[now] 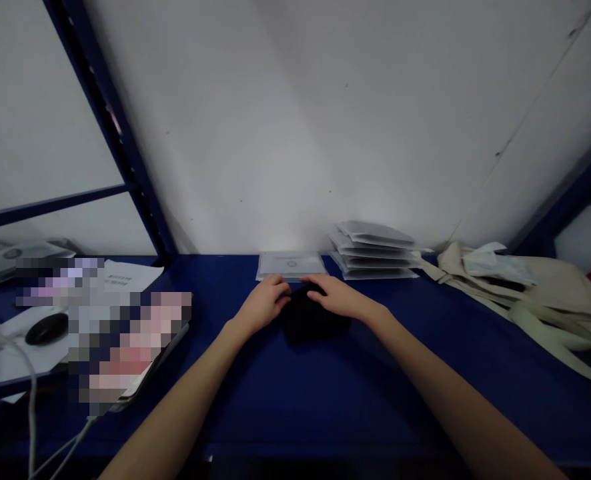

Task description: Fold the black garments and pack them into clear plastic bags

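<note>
A dark, folded, cloth-like item lies on the blue table in front of me. My left hand is at its upper left edge, with bent fingers touching it. On its top edge rests my right hand, the fingers bent over the dark material. Whether either hand pinches the material is hard to see. Just behind my hands, a flat pack in a translucent bag lies near the wall. Right of that pack stands a stack of similar bagged packs.
Beige cloth bags with straps lie on the right. At the left are a blurred-out pink item, papers, a black mouse and white cables. Blue rack posts rise beside the white wall.
</note>
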### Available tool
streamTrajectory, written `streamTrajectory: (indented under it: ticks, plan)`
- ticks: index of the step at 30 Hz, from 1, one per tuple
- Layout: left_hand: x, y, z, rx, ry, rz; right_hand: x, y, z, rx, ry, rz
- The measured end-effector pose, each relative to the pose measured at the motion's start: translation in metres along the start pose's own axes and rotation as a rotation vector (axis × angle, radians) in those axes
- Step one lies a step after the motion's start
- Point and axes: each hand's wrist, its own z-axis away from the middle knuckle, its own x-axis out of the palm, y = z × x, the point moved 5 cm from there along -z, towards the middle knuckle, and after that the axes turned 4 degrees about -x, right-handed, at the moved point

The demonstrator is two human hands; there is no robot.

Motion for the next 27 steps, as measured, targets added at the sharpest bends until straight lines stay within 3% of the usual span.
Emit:
streamTrajectory:
  ticks: [3, 6, 11, 16, 22, 24, 27]
  plan:
    - [-0.001, -0.003, -0.001, 0.001, 0.042, -0.060, 0.005, 0.008, -0.001, 0.037, -0.067, 0.018]
    - [0.001, -0.015, 0.000, -0.114, 0.049, -0.159, 0.006, 0.011, -0.001, 0.086, -0.116, 0.026]
    - [0.015, -0.038, 0.003, -0.259, -0.085, -0.203, 0.006, 0.009, -0.002, 0.121, -0.149, 0.066]
    - [0.017, -0.034, 0.003, -0.211, -0.121, -0.135, 0.006, 0.007, -0.001, 0.114, -0.050, 0.089]
    - [0.008, -0.015, 0.004, -0.089, -0.086, 0.011, -0.003, -0.002, 0.000, 0.012, 0.212, 0.181]
    - [0.007, -0.012, 0.005, -0.056, -0.076, 0.038, -0.001, -0.001, -0.001, -0.003, 0.204, 0.194]
    - [0.007, -0.011, 0.006, -0.043, -0.060, 0.063, 0.002, 0.006, -0.001, 0.092, 0.110, 0.244]
